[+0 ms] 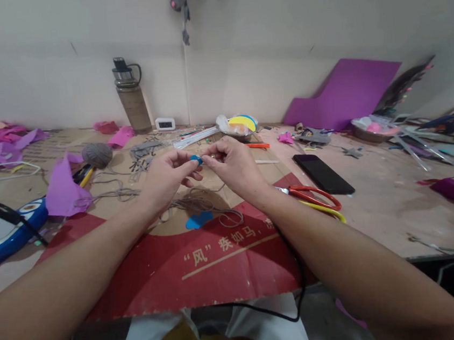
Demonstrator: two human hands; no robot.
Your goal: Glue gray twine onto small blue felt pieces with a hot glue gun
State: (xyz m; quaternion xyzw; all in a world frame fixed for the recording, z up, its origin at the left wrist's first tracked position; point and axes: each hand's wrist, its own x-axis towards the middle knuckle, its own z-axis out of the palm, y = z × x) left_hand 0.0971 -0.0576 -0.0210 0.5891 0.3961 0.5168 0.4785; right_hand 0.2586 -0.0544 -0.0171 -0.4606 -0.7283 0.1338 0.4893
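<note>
A small blue piece (196, 159), perhaps felt or foam, is pinched between the fingertips of my left hand (172, 170). My right hand (232, 163) meets it from the other side, thumb and forefinger pressed together at its edge. Whatever the right fingertips grip there is too small to make out. Below the hands, grey yarn (192, 202) lies in loose loops over the cardboard. A flat blue cutout (199, 220) rests on the red part of the cardboard (230, 278). Red-and-yellow-handled scissors (314, 196) lie partly behind my right forearm.
A black phone (323, 174) lies to the right. At the back stand a bottle (134, 101) and a small white clock (165, 124). A grey yarn ball (98, 155), purple sheet pieces (64, 187) and a blue tape dispenser (12, 236) are on the left. A black cable (300, 270) crosses the front edge.
</note>
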